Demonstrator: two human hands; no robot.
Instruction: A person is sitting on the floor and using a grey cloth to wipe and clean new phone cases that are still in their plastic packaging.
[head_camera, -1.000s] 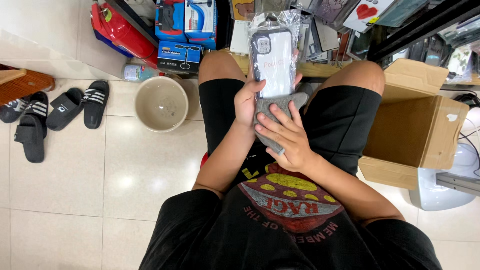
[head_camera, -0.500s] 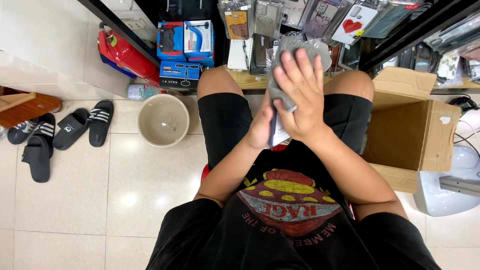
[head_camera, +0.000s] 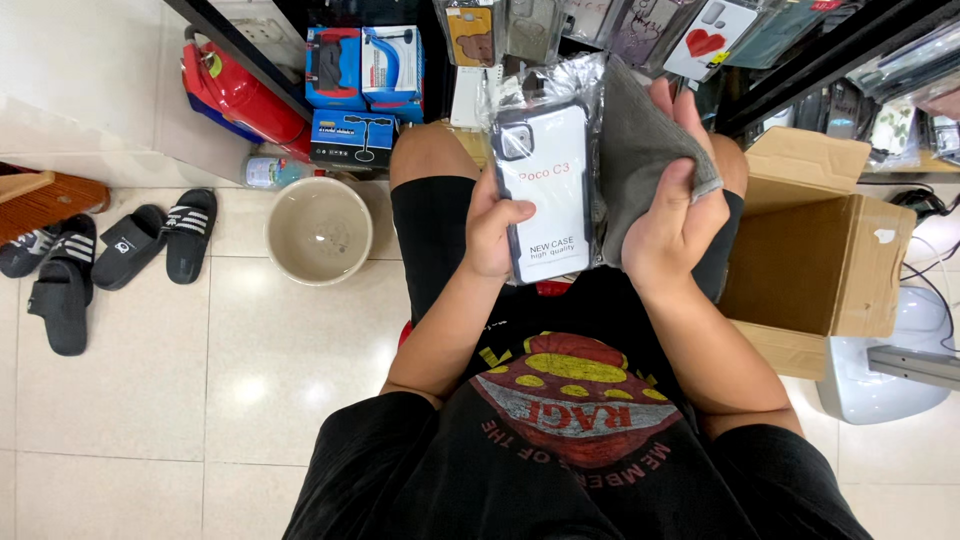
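Sitting above a pale tiled floor (head_camera: 250, 360), the person holds a packaged phone case (head_camera: 545, 195) upright over the lap, between the knees. The left hand (head_camera: 492, 235) is clamped on the package's left edge, thumb lying across its white front, fingers hidden behind. The right hand (head_camera: 670, 215) is closed on a grey cloth (head_camera: 635, 165), which hangs just beside the package's right edge and touches its clear plastic wrapper. The two hands are apart, with the case between them.

Room to move is tight on the right: an open cardboard box (head_camera: 815, 250) stands against the right thigh, its flap rising near the right wrist. Ahead, past the knees, a dark shelf edge (head_camera: 800, 65) and hanging packets of other cases (head_camera: 700, 30) sit close to the top of the cloth. To the left there is more open floor, bounded by a beige bowl (head_camera: 320, 230) just beside the left knee and, beyond it, blue boxes (head_camera: 360, 90) stacked under the shelf next to a red fire extinguisher (head_camera: 235, 90).

Farther left, well apart from the hands, black sandals (head_camera: 120, 250) lie on the tiles near a broom head (head_camera: 50, 200). A white appliance base (head_camera: 880, 370) sits behind the cardboard box at the right. The tiles are glossy and show light reflections.
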